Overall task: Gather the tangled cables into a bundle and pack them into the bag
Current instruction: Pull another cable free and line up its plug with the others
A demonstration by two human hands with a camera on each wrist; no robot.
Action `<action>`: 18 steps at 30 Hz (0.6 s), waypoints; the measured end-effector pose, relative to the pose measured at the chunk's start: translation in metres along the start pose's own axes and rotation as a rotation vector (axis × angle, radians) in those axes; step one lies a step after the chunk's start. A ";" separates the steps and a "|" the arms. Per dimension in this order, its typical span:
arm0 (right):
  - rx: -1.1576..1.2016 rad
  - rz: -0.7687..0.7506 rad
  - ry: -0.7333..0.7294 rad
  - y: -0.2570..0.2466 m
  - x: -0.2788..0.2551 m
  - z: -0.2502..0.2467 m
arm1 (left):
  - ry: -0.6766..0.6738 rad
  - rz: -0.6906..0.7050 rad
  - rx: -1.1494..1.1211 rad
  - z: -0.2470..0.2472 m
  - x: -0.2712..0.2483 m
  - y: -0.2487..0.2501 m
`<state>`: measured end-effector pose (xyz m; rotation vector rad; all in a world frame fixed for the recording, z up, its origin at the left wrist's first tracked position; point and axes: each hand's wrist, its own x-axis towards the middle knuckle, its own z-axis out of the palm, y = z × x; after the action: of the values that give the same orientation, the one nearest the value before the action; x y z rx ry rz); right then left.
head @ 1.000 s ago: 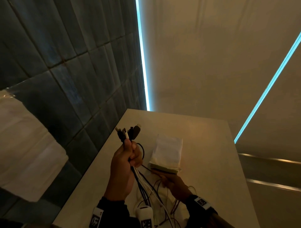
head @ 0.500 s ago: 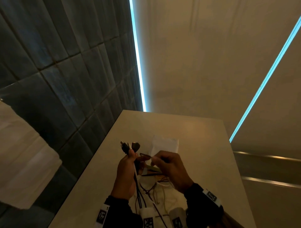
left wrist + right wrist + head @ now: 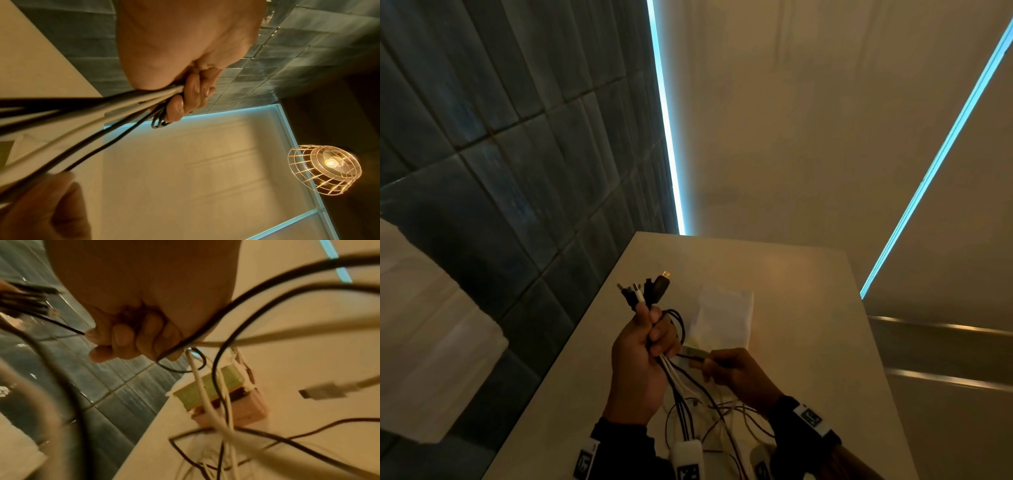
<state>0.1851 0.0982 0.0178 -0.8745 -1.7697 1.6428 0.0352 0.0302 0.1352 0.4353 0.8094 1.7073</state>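
Several cables (image 3: 681,380) are clamped in my left hand (image 3: 640,356), plug ends up, tails trailing onto the counter (image 3: 808,308). Right hand (image 3: 736,373) fingers pinch one dark strand. Mid-gather, I'd say; next feed that strand in, then the bag (image 3: 722,315) just beyond.

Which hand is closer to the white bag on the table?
Right. The right hand sits just below the white bag, at its near edge, pinching a thin cable. The left hand is raised to its left, gripping the cables.

Bag (image 3: 724,317) on table (image 3: 808,308) behind both hands, loose cables (image 3: 722,411) before it, wall (image 3: 500,154) left.
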 end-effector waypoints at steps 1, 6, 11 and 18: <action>-0.016 0.021 0.009 0.005 -0.001 -0.002 | 0.003 0.011 0.010 0.000 -0.001 0.001; -0.069 0.057 0.020 0.022 -0.003 -0.004 | 0.014 0.048 0.074 0.002 -0.006 0.002; -0.092 0.055 0.073 0.044 -0.004 -0.011 | 0.013 0.065 0.108 0.004 -0.008 0.004; -0.184 0.137 0.113 0.072 -0.019 -0.028 | 0.008 0.102 0.119 0.005 -0.009 0.011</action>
<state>0.2251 0.1037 -0.0514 -1.1715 -1.8382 1.4976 0.0331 0.0213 0.1476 0.5592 0.9113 1.7615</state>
